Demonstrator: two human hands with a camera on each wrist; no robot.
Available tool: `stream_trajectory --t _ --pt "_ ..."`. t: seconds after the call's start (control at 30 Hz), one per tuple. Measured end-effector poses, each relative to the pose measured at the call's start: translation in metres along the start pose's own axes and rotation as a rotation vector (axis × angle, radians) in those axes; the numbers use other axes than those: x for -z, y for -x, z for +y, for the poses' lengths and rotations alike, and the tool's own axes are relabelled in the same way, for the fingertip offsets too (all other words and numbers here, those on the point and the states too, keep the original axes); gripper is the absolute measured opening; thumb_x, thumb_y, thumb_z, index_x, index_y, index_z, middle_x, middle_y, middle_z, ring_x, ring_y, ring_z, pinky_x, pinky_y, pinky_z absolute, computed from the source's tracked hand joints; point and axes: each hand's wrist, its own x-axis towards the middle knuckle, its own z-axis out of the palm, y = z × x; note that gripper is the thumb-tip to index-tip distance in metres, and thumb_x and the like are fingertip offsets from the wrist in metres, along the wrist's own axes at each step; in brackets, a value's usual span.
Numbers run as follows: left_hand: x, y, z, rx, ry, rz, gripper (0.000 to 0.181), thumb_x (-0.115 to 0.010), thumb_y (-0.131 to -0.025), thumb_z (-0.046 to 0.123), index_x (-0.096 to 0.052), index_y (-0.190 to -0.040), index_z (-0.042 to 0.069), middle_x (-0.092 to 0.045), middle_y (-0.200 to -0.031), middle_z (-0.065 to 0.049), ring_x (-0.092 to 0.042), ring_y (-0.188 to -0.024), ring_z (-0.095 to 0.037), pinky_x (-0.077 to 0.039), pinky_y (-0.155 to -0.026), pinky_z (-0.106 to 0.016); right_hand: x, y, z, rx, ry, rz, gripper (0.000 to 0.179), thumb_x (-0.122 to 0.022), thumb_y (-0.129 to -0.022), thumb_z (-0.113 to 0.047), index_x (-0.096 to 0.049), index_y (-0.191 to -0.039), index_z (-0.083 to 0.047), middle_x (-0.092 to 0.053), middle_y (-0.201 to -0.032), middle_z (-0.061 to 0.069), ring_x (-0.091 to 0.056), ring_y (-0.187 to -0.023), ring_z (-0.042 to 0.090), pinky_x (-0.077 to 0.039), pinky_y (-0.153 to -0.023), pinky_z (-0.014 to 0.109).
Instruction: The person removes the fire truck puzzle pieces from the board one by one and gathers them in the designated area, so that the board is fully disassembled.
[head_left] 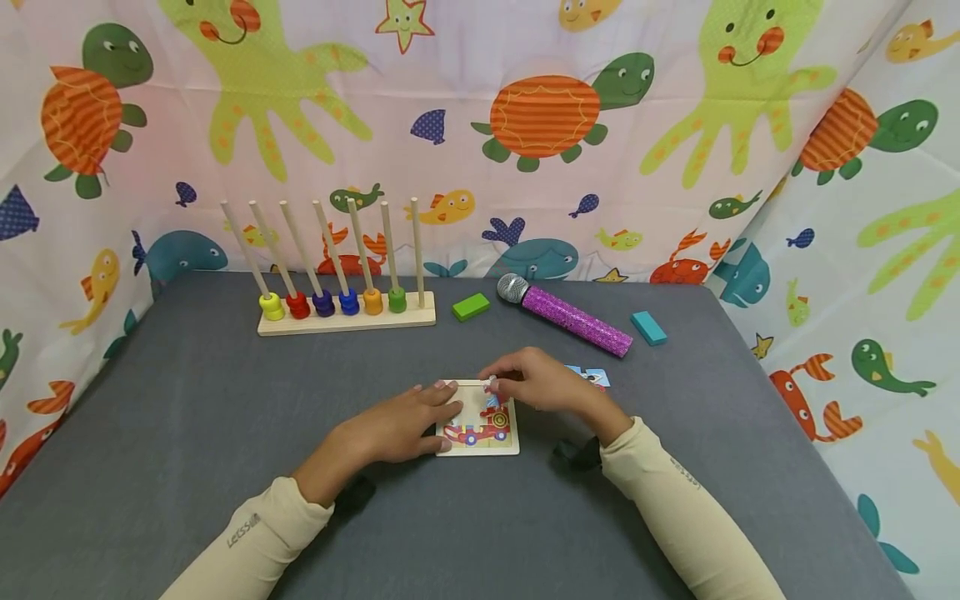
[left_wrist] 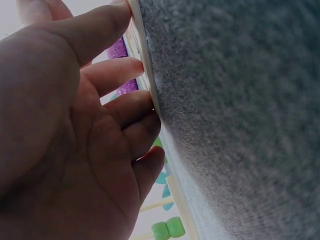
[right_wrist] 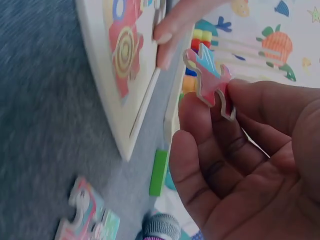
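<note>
A wooden jigsaw tray [head_left: 516,433] lies on the table in front of the person, with a picture of a red vehicle partly filled in. The left hand [head_left: 397,429] rests on the tray's left side, its fingers extended over it; in the left wrist view, the fingertips [left_wrist: 134,67] touch the tray's edge. Over the tray's upper right corner, the right hand [head_left: 543,383] pinches a jigsaw piece [right_wrist: 207,75] between thumb and fingers. That piece is red and light blue, held up off the tray in the right wrist view. Loose jigsaw pieces [head_left: 597,377] lie partly hidden behind the right hand.
Toward the back stands a wooden peg rack [head_left: 345,322] with coloured beads on most pegs. Right of it lie a green block [head_left: 471,307], a purple glittery microphone [head_left: 573,318] and a blue block [head_left: 648,328]. A patterned curtain [head_left: 450,167] hangs behind the grey table [head_left: 225,417].
</note>
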Motion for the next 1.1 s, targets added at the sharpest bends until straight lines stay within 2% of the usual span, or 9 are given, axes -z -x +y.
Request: stream_trajectory --t 0.13,0.3,0.43,0.63,0.8,1.1 --pt "-0.001 0.000 0.001 0.019 0.005 -0.007 0.060 -0.061 -0.096 0.036 -0.044 -0.148 0.012 -0.027 -0.157 -0.009 -0.022 -0.145 -0.023 -0.017 -0.115 -0.047 0.004 0.007 0.005 -0.027 0.015 0.015 0.028 -0.057 -0.097 -0.006 -0.068 -0.122 -0.003 -0.065 -0.088 0.001 -0.048 -0.053 0.011 -0.040 -0.045 0.026" --pt "-0.002 0.002 0.002 0.041 0.005 -0.022 0.061 -0.060 -0.096 0.038 -0.042 -0.149 0.013 -0.025 -0.158 -0.007 -0.019 -0.145 -0.022 -0.016 -0.115 -0.046 0.005 0.012 0.010 -0.038 0.019 0.030 0.027 -0.058 -0.097 -0.007 -0.068 -0.121 -0.002 -0.066 -0.082 0.001 -0.055 -0.062 0.013 -0.046 -0.052 0.026" --pt "-0.002 0.001 0.002 0.030 0.006 -0.013 0.061 -0.061 -0.096 0.037 -0.042 -0.149 0.013 -0.025 -0.158 -0.008 -0.019 -0.145 -0.023 -0.016 -0.115 -0.047 0.009 0.016 0.014 -0.055 0.038 0.064 0.024 -0.059 -0.096 -0.006 -0.070 -0.118 -0.004 -0.067 -0.088 -0.001 -0.058 -0.073 0.013 -0.049 -0.062 0.027" --pt "-0.001 0.000 0.001 0.022 0.013 -0.009 0.061 -0.061 -0.096 0.037 -0.042 -0.149 0.012 -0.024 -0.158 -0.008 -0.019 -0.145 -0.023 -0.015 -0.115 -0.047 0.018 0.026 0.021 -0.059 0.057 0.078 0.025 -0.055 -0.097 -0.004 -0.069 -0.118 -0.003 -0.066 -0.086 0.002 -0.056 -0.069 0.014 -0.049 -0.059 0.029" --pt "-0.002 0.000 0.001 0.011 0.022 -0.002 0.061 -0.062 -0.096 0.036 -0.042 -0.148 0.011 -0.024 -0.158 -0.009 -0.019 -0.145 -0.023 -0.015 -0.115 -0.046 0.022 0.037 0.027 -0.061 0.088 0.129 0.023 -0.058 -0.096 -0.004 -0.070 -0.116 -0.003 -0.067 -0.094 0.000 -0.056 -0.078 0.013 -0.049 -0.068 0.029" --pt "-0.002 0.002 0.001 0.016 0.031 0.012 0.061 -0.063 -0.096 0.035 -0.043 -0.148 0.011 -0.025 -0.158 -0.009 -0.019 -0.145 -0.024 -0.015 -0.115 -0.047 0.030 0.051 0.035 -0.077 0.134 0.193 0.018 -0.062 -0.093 -0.001 -0.072 -0.107 -0.004 -0.067 -0.089 0.000 -0.057 -0.073 0.016 -0.049 -0.065 0.030"
